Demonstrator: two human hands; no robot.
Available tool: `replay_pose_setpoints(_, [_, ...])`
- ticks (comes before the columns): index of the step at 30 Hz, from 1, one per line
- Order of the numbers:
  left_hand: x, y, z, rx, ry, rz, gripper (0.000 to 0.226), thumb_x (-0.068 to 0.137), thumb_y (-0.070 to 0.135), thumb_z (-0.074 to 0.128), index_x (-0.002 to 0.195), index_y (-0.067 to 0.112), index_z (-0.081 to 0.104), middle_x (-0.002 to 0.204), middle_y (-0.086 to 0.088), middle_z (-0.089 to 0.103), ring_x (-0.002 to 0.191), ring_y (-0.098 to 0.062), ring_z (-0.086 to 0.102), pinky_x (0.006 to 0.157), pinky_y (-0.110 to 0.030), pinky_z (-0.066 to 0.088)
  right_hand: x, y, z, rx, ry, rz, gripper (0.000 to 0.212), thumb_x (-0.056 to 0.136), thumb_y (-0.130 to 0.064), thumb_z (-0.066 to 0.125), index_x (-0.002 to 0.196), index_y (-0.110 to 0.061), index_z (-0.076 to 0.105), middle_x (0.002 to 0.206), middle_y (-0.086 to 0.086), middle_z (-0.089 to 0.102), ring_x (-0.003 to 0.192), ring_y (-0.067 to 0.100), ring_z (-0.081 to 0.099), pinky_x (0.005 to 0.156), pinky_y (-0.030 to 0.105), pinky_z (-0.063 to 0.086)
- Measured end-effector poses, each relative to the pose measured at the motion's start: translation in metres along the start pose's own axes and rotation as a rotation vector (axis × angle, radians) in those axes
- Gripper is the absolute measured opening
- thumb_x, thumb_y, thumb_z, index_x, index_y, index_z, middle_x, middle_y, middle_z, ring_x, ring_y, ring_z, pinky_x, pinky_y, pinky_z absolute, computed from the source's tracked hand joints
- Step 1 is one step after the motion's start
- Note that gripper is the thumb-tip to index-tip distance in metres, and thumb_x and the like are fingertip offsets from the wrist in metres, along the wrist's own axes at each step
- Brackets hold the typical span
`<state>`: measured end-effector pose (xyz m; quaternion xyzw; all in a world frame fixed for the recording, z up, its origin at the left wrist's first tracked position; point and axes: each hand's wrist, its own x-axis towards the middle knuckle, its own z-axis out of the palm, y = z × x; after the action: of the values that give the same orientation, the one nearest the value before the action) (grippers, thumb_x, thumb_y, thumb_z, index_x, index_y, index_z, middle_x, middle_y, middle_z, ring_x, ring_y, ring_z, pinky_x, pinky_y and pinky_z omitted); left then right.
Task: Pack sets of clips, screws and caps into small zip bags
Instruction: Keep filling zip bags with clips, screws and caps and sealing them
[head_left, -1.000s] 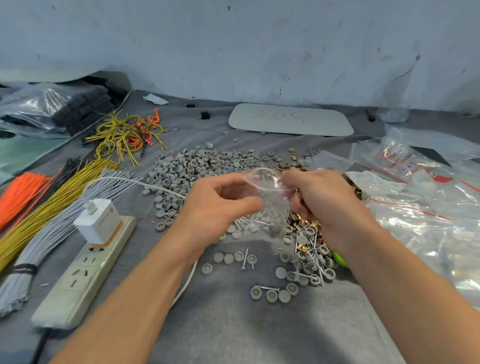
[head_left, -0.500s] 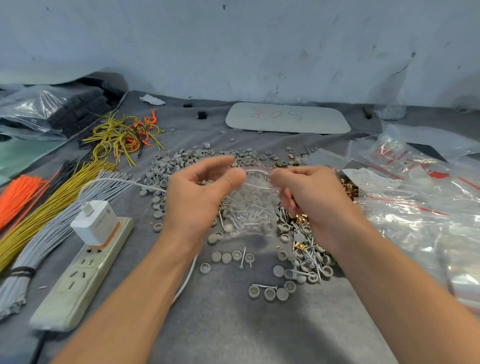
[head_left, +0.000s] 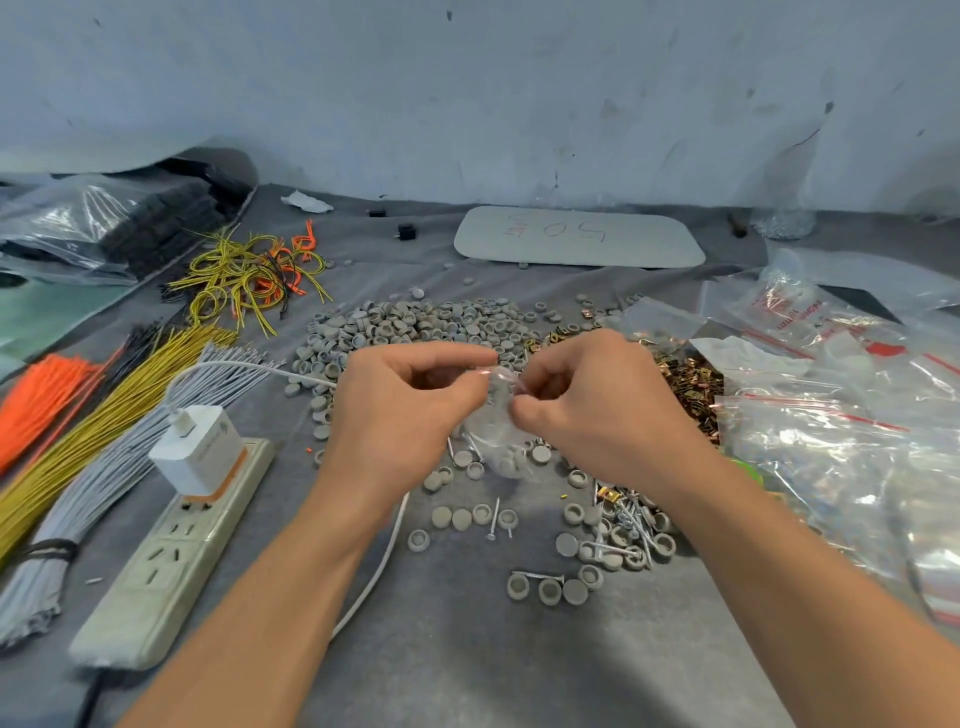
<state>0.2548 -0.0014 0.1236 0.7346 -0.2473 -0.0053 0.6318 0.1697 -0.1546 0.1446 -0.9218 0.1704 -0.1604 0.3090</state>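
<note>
At frame centre, the left hand (head_left: 405, 415) and right hand (head_left: 597, 410) each pinch the top of a small bag (head_left: 501, 447), held just above loose caps (head_left: 415, 325) on the surface (head_left: 467, 670).

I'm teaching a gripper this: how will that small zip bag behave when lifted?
The small zip bag is probably floppy: it hangs crumpled between the left hand and right hand. Likely bottom-heavy, since grey caps gather low inside.
</note>
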Motion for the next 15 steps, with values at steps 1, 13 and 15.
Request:
replay_pose_setpoints(1, [-0.001,0.0,0.0,0.014,0.029,0.027,0.023,0.078,0.026,0.08,0.098,0.035,0.082,0.066,0.006,0.071,0.06,-0.006,0.058,0.056,-0.031,0.048,0.001,0.0,0.002,0.044,0.014,0.013,0.021,0.083,-0.036,0.077,0.066,-0.025,0.073,0.051,-0.012,0.063,0.043,0.002,0.054,0.047,0.018,0.042])
replay_pose_setpoints(13, [0.007,-0.002,0.014,0.099,0.268,0.031,0.033,0.084,0.013,0.061,0.107,0.036,0.061,0.058,0.0,0.066,0.045,-0.012,0.053,0.048,-0.028,0.044,0.003,0.001,0.015,0.594,-0.047,0.215,0.038,0.093,-0.032,0.065,0.06,-0.014,0.069,0.05,0.004,0.061,0.045,0.018,0.047,0.057,0.038,0.045])
replay_pose_setpoints(15, [0.004,0.0,0.017,0.159,0.365,0.17,0.031,0.086,0.018,0.061,0.106,0.039,0.052,0.065,0.006,0.067,0.046,-0.006,0.055,0.049,-0.022,0.043,0.008,0.011,0.012,0.699,-0.108,0.284,0.04,0.101,-0.042,0.057,0.078,-0.015,0.075,0.064,0.004,0.073,0.051,0.016,0.055,0.065,0.036,0.047])
